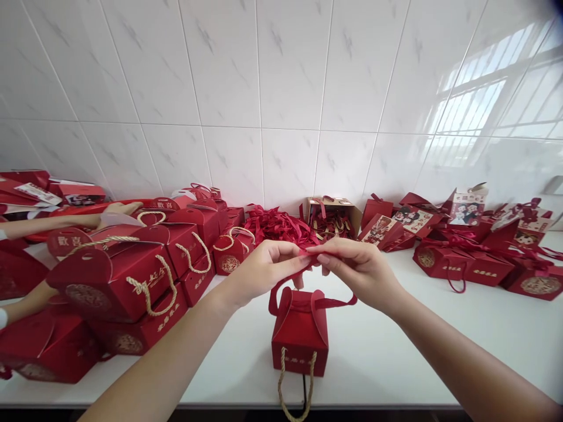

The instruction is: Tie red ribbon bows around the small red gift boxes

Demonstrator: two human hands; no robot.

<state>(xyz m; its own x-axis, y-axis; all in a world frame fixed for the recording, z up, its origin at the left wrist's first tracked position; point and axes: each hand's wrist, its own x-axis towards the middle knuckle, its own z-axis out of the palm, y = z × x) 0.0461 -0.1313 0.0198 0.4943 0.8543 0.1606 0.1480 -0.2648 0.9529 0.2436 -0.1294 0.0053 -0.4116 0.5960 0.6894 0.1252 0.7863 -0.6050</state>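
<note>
A small red gift box with a gold rope handle stands near the front edge of the white table. A red ribbon runs through its top flaps and loops up to my hands. My left hand and my right hand meet just above the box, and each pinches an end of the ribbon between thumb and fingers. Both hands are closed on the ribbon where the ends cross.
Stacked red gift boxes with rope handles fill the left side. Another person's arm reaches in over them. A heap of loose red ribbons and an open carton lie against the tiled wall. More red boxes crowd the right.
</note>
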